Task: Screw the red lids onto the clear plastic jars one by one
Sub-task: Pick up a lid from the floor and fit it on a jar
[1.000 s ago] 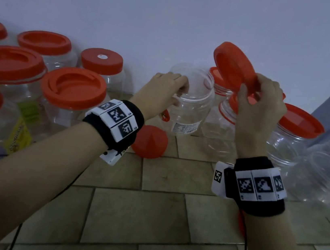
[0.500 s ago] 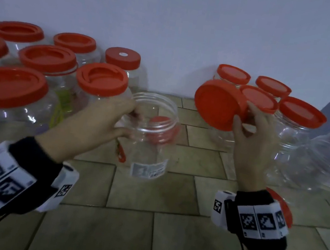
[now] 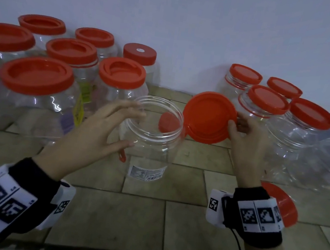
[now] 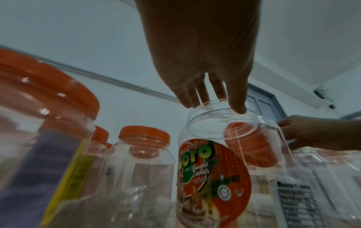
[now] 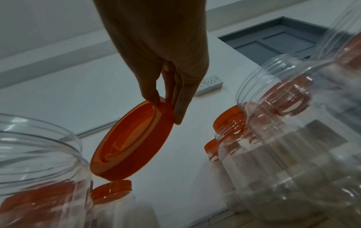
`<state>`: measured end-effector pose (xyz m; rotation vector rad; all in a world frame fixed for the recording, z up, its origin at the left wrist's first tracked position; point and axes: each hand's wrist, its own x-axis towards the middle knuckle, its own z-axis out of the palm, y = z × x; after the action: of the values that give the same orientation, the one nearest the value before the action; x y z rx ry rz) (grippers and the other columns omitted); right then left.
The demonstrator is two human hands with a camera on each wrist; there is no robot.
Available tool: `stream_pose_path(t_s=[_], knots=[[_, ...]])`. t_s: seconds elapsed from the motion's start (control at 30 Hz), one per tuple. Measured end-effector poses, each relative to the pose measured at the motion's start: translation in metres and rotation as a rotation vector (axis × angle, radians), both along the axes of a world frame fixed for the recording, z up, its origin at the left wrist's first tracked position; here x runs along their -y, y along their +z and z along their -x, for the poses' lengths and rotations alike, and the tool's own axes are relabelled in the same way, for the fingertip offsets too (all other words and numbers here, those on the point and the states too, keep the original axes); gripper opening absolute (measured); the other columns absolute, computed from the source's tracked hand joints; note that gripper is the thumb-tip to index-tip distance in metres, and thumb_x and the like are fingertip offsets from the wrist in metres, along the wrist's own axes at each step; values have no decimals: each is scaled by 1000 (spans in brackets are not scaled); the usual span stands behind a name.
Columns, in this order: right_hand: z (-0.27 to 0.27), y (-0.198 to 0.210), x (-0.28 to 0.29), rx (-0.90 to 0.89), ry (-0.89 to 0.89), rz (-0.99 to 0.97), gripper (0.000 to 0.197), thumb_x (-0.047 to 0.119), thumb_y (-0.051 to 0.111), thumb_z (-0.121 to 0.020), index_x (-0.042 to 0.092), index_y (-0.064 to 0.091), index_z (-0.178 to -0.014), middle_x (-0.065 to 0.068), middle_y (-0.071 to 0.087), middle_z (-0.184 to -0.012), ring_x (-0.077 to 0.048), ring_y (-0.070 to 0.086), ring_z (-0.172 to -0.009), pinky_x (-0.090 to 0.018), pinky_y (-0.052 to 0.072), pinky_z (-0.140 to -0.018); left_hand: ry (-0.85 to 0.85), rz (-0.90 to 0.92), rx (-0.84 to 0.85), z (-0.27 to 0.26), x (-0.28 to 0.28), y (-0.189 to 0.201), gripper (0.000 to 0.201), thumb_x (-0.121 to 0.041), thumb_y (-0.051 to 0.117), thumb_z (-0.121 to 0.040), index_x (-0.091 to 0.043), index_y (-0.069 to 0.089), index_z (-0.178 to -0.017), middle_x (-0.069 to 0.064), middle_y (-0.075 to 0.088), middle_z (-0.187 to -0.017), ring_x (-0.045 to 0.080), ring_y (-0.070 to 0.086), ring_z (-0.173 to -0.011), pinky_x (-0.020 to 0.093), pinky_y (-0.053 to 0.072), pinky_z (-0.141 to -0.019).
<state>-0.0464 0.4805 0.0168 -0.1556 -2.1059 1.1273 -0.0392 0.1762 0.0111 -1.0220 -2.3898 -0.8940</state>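
An open clear jar (image 3: 152, 135) stands upright on the tiled floor in the middle of the head view. My left hand (image 3: 134, 127) reaches in from the left, its fingers nearly straight. The fingertips (image 3: 138, 109) and thumb lie at the left side of the rim. The left wrist view shows the same hand (image 4: 215, 106) touching the jar (image 4: 210, 132) at its mouth. My right hand (image 3: 234, 122) pinches a red lid (image 3: 209, 118) by its edge. The lid is tilted on edge just right of the mouth. In the right wrist view thumb and fingers of that hand (image 5: 168, 106) clamp the lid (image 5: 132, 141).
Several capped jars (image 3: 35, 94) crowd the left, and several more (image 3: 299, 131) stand at the right, all near the white wall. A loose red lid (image 3: 168, 122) lies behind the open jar. Another one (image 3: 286, 207) lies by my right wrist. Bare tiles stretch toward me.
The jar came toward me and now stands on the floor. My left hand's fingers have straightened off their grip. The right hand brought the lid down beside the mouth.
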Motion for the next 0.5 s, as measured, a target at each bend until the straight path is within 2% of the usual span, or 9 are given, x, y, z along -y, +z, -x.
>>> stream_pose_path(t_s=[0.07,0.13,0.2,0.27,0.3,0.37,0.43,0.5], knots=[[1,6,-2,18,-20,30,27,15,62,-88,11,64,-115,1,65,-92,-7,61,-80,-39,57,-78,38,-86,45,2,7,-8,63,-54,59,-74,-39,38,-132,-10,38,-139,-7,30,-129,11,23,-107],[2,13,-4,42,-19,32,28,16,61,-88,11,64,-115,0,65,-89,-12,64,-80,-41,58,-74,81,-157,169,3,12,-20,77,-73,57,-66,-51,26,-133,-14,33,-141,-10,27,-130,11,21,-108],[2,20,-4,49,19,44,27,16,60,-88,11,65,-114,-4,67,-88,-18,66,-81,-39,58,-69,115,-193,331,6,15,-33,91,-84,56,-56,-54,19,-133,-15,31,-143,-7,27,-131,20,24,-110],[3,28,-2,70,78,62,24,14,60,-89,9,66,-112,-6,68,-87,-17,67,-78,-35,59,-65,109,-201,483,9,12,-44,112,-86,61,-47,-46,14,-139,-15,24,-149,-2,24,-136,31,24,-113],[3,31,0,89,105,60,23,13,59,-89,9,66,-111,-6,68,-86,-15,68,-77,-32,59,-63,98,-201,543,10,10,-45,120,-85,64,-43,-44,10,-141,-18,22,-149,0,22,-137,33,23,-113],[5,38,3,127,146,54,21,11,59,-89,9,67,-108,-2,68,-82,-7,67,-71,-25,58,-59,83,-210,609,10,5,-46,133,-83,67,-38,-39,2,-144,-17,17,-151,3,18,-139,35,22,-115],[8,44,6,154,178,87,20,8,58,-89,8,67,-106,0,67,-77,-3,66,-63,-22,57,-56,96,-199,645,11,3,-46,143,-83,68,-35,-33,-9,-145,-9,10,-155,8,14,-142,40,20,-116],[10,51,11,196,230,135,19,5,57,-89,8,65,-106,-3,65,-74,-2,64,-55,-19,55,-52,106,-176,658,13,0,-48,144,-83,69,-34,-40,-18,-140,-5,8,-156,11,12,-142,43,20,-116]])
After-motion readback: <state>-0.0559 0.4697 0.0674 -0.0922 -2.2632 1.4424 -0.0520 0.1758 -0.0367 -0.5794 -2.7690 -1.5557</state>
